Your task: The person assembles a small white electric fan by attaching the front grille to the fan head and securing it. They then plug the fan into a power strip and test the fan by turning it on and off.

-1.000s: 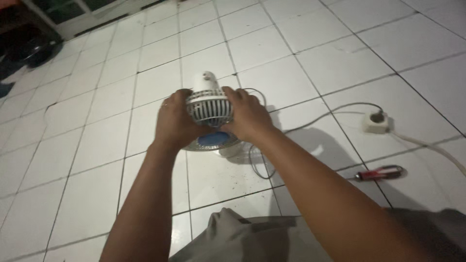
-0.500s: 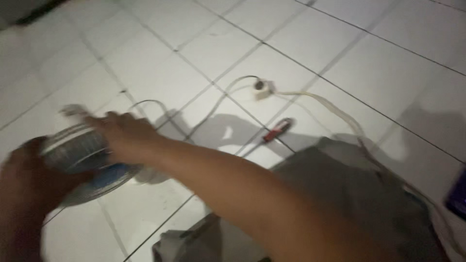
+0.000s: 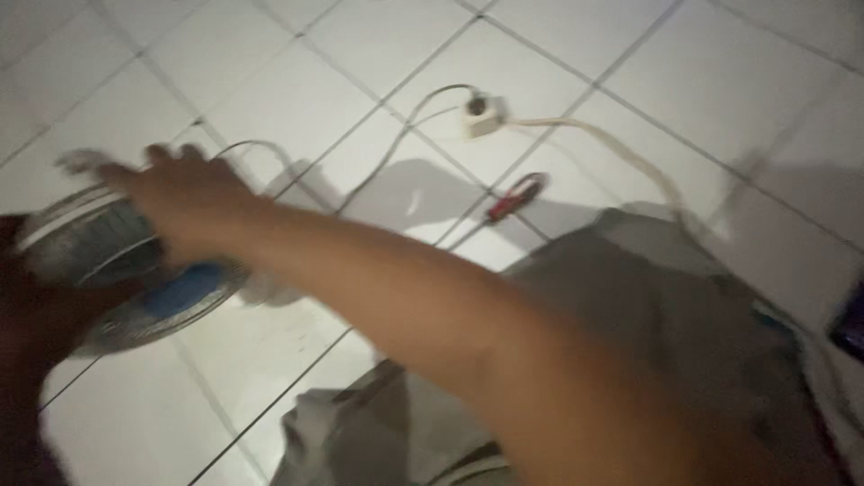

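Small white desk fan [image 3: 117, 270] sits at far left on the white tiled floor [image 3: 630, 63], front grille and blue hub still assembled, nothing visibly taken apart yet. Right hand [image 3: 184, 202] rests on the grille top, fingers curled over it; left hand [image 3: 36, 315] holds the near side, grip blurred, can't tell how tight. Red-handled screwdriver [image 3: 513, 198] lies untouched, well apart. Cord [image 3: 378, 171] runs to a white extension socket [image 3: 481, 112]. Dim room, grey-clad knee [image 3: 630, 306] in foreground.
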